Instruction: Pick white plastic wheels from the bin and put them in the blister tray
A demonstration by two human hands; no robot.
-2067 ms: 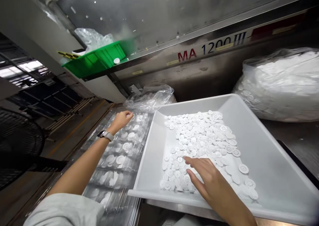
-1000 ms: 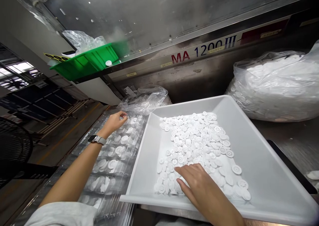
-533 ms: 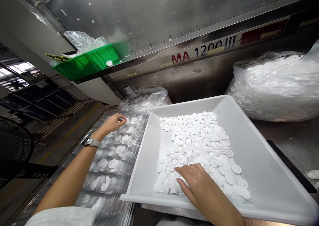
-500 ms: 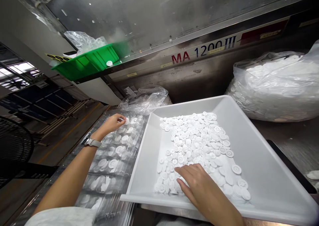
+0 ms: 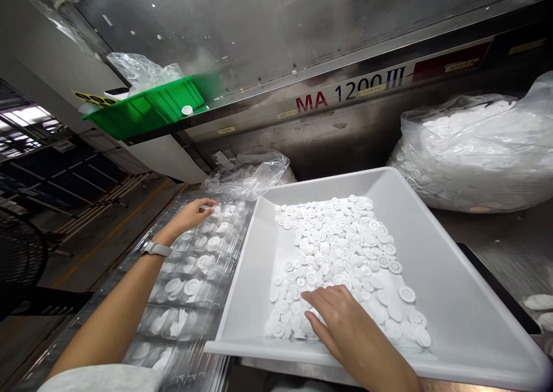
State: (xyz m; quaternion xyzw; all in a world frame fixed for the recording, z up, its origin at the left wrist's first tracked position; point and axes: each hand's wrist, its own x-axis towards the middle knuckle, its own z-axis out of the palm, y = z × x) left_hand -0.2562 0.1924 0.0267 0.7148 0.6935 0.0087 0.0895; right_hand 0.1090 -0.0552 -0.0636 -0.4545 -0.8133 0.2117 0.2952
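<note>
My left hand is over the far part of a clear plastic tray with rows of compartments. Its thumb and forefinger are bent together at a small white plastic disc, partly hidden by the fingertips. More white discs lie in groups in the compartments. On the right, my right hand rests at the near side of a heap of white wheel-like discs in a large white bin. Its thumb stands apart from the fingers, with nothing visible between them; the fingertips are partly hidden.
A bulging clear bag of white discs lies beyond the bin at right. A smaller plastic bag sits behind the tray. The green crate stands on the machine's ledge. At far left is a dark fan.
The whole view has shifted slightly. My left hand remains at the same part of the tray, its fingertips a little further apart. My right hand keeps its place at the heap.
</note>
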